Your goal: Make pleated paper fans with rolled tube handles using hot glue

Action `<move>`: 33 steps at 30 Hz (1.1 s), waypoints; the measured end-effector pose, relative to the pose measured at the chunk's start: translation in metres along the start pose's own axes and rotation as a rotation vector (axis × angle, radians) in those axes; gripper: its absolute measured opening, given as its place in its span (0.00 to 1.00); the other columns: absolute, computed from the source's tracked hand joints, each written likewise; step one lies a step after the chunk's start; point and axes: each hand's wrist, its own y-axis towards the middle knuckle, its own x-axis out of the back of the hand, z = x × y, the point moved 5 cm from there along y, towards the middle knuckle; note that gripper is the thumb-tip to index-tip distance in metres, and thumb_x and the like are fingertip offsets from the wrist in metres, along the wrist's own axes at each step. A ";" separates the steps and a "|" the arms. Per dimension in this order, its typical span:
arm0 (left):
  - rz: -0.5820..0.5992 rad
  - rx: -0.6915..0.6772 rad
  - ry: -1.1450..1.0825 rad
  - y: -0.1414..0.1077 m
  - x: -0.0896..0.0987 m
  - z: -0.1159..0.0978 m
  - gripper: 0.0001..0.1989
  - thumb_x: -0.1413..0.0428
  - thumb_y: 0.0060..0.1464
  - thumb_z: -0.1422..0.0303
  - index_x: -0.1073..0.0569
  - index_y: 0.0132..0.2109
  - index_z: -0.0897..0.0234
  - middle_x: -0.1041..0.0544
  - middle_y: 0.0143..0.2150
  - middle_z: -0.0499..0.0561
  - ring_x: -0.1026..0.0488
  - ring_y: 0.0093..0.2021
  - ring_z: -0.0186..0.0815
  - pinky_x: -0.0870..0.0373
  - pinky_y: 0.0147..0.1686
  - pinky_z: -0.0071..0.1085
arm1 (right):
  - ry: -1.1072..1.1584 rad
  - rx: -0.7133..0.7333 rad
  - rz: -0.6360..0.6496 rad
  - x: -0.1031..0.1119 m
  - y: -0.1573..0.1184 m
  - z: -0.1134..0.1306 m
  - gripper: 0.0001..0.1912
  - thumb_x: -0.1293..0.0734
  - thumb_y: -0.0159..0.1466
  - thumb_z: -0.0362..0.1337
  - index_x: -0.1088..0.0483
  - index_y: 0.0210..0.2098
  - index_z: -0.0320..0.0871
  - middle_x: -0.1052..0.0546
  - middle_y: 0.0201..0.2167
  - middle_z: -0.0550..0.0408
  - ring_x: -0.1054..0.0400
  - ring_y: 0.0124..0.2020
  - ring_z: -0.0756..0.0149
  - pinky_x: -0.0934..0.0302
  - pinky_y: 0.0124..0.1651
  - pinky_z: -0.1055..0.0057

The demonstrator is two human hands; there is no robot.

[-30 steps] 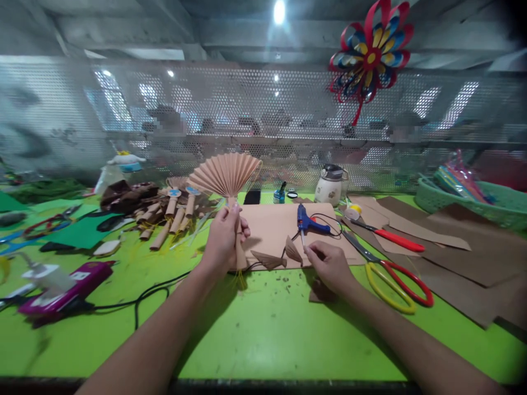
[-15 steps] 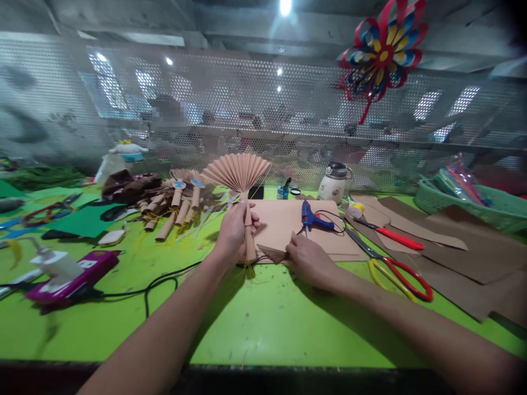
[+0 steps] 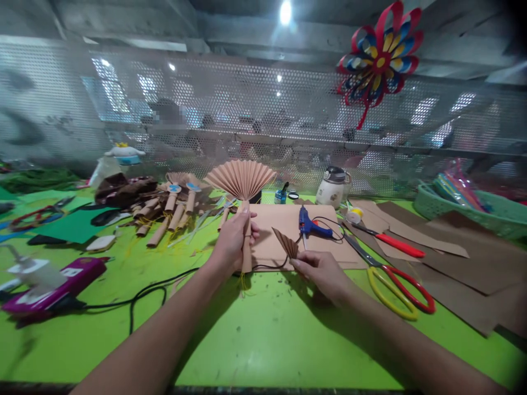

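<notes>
My left hand (image 3: 237, 237) is wrapped round the rolled handle of a tan pleated paper fan (image 3: 242, 178), which is held upright with its folds spread at the top. Yellow strings hang from the handle's lower end. Between the thumb and fingers of my right hand (image 3: 319, 270) is a small dark brown pleated paper piece (image 3: 285, 242), raised off the table and fanned a little. Just beyond that hand, a blue glue gun (image 3: 313, 225) rests on tan paper sheets (image 3: 272, 215).
Scissors (image 3: 391, 274) and brown paper (image 3: 461, 258) lie at the right, beside a green basket (image 3: 486, 216). A white bottle (image 3: 329, 186) stands behind. Rolled paper pieces (image 3: 164, 222) are heaped at the left; a purple power strip (image 3: 61, 285) with black cords is nearer.
My right hand has lifted the small brown pleated piece from the table and tipped it up. My left hand still grips the fan. The view has shifted slightly.
</notes>
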 end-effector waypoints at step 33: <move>0.139 0.088 0.111 -0.016 -0.016 0.031 0.12 0.38 0.50 0.67 0.32 0.36 0.67 0.28 0.27 0.47 0.34 0.24 0.25 0.40 0.20 0.18 | 0.634 -0.247 -0.032 0.000 -0.006 -0.013 0.21 0.24 0.50 0.49 0.24 0.31 0.35 0.29 0.22 0.55 0.40 0.23 0.74 0.47 0.27 0.75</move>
